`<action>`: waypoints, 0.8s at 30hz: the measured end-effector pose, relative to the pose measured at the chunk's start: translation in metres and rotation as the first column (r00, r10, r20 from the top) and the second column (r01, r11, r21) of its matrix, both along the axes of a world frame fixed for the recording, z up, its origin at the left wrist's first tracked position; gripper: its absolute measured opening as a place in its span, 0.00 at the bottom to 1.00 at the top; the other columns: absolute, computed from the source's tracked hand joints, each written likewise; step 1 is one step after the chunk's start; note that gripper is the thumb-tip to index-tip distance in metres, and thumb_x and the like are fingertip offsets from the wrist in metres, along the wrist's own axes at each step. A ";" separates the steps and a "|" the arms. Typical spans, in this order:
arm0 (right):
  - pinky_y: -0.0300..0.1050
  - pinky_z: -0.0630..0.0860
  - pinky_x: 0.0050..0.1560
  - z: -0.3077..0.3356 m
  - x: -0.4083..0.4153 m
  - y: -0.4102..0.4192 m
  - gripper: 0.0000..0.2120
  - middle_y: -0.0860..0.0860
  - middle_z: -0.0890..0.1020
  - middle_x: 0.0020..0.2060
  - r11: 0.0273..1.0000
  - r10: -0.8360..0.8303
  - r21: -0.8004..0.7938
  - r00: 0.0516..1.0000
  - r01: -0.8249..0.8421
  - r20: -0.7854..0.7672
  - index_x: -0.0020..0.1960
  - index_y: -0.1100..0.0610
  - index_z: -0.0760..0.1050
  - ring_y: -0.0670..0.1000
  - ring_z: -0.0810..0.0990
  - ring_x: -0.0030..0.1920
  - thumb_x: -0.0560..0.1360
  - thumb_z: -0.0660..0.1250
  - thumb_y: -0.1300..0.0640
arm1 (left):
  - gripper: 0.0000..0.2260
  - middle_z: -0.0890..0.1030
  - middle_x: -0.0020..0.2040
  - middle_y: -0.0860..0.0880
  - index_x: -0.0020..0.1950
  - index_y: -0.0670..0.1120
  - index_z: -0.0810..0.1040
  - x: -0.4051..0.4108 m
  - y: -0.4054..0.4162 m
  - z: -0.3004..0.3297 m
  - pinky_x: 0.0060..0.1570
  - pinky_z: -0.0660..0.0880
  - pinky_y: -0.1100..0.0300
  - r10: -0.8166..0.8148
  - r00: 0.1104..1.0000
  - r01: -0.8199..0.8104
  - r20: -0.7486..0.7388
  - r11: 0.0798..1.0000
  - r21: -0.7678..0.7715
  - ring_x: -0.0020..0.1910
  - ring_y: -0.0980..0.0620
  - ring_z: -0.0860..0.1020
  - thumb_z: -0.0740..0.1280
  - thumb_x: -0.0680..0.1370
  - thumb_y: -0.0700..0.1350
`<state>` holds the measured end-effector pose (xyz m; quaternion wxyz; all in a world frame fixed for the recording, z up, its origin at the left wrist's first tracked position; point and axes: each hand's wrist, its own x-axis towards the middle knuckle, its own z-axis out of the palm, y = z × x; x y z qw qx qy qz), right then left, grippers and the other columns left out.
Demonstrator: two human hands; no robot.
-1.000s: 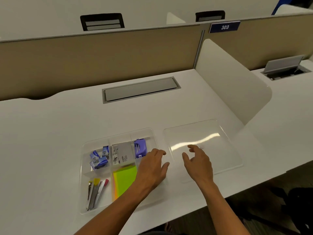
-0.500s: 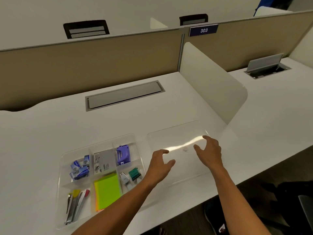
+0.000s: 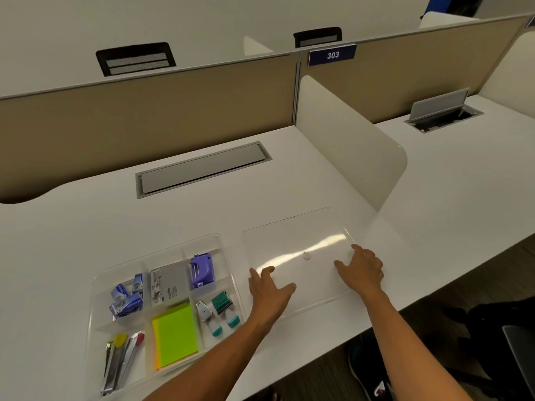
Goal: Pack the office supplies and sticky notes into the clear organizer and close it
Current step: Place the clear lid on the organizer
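A clear divided organizer (image 3: pixel 100 280) sits on the white desk at the lower left. Its compartments hold blue staple boxes (image 3: pixel 127 299), a grey box (image 3: pixel 169 283), a purple punch (image 3: pixel 201 270), green sticky notes (image 3: pixel 175 334), two small teal-handled tools (image 3: pixel 223 311) and staplers (image 3: pixel 118 363). The clear flat lid (image 3: pixel 298 250) lies on the desk to the organizer's right. My left hand (image 3: pixel 269 293) rests with spread fingers on the lid's left part. My right hand (image 3: pixel 360 270) touches its right part, fingers spread.
A grey cable hatch (image 3: pixel 202 169) is set into the desk behind the organizer. A white side divider (image 3: pixel 347 146) stands just past the lid on the right. The beige back panel carries a blue 303 sign (image 3: pixel 332 55). The desk's front edge runs close under my forearms.
Both hands have moved right, off the organizer side and onto the clear lid, spreading apart to its left and right parts. The view has shifted, uncovering the teal-handled tools.
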<state>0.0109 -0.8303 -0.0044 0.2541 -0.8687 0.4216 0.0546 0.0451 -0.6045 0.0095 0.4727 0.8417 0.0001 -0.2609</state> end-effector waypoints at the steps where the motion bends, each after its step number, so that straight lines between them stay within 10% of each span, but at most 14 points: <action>1: 0.62 0.61 0.70 0.001 -0.001 0.001 0.35 0.58 0.63 0.73 1.000 -0.008 0.002 1.000 0.008 0.013 0.76 0.53 0.58 0.63 0.59 0.73 0.75 0.67 0.42 | 0.31 0.45 0.79 0.49 0.73 0.53 0.61 -0.001 0.000 -0.001 0.74 0.58 0.44 0.002 1.000 -0.002 0.004 1.000 -0.009 0.77 0.43 0.51 0.71 0.74 0.52; 17: 0.60 0.66 0.67 0.055 -0.010 0.003 0.28 0.60 0.69 0.68 0.965 -0.255 0.142 0.919 0.222 0.300 0.72 0.54 0.67 0.63 0.67 0.67 0.76 0.66 0.46 | 0.21 0.69 0.70 0.53 0.68 0.56 0.68 0.026 0.029 0.057 0.58 0.67 0.59 0.093 0.975 -0.041 0.203 0.968 -0.246 0.60 0.58 0.67 0.68 0.76 0.49; 24: 0.55 0.71 0.65 0.114 -0.009 0.020 0.20 0.53 0.75 0.66 0.961 -0.256 0.229 0.805 0.154 0.535 0.67 0.52 0.74 0.58 0.73 0.65 0.77 0.66 0.48 | 0.26 0.71 0.70 0.52 0.60 0.51 0.78 0.054 0.076 0.103 0.59 0.72 0.66 0.131 0.896 0.025 0.424 0.939 -0.344 0.69 0.55 0.69 0.53 0.75 0.26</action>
